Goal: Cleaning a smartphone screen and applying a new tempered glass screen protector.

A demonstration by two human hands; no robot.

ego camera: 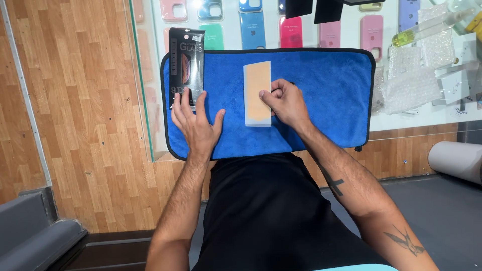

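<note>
Pinching at the right long edge of the orange rectangular piece, the right hand has its fingers curled and its fingertips on or just beside that edge, roughly midway along its length; whether the thumb is under the piece or merely against it cannot be told from this view. Beneath the orange face a paler layer shows along the near short end. The piece lies flat on the blue cloth, near the cloth's middle, with its long axis running away from the person, near end toward the body and far end toward the display of coloured phone cases under the glass counter. The left hand rests flat, fingers spread, palm down on the cloth, its fingertips touching the lower end of the black packet, which stands lengthwise at the cloth's left edge, parallel to the orange piece. The orange piece lies to the right of the left hand, apart from it, and directly at the right hand's fingertips; the right hand is clearly the nearer. Bubble wrap and a yellowish spray bottle sit off the cloth on the right, well apart from both hands.
</note>
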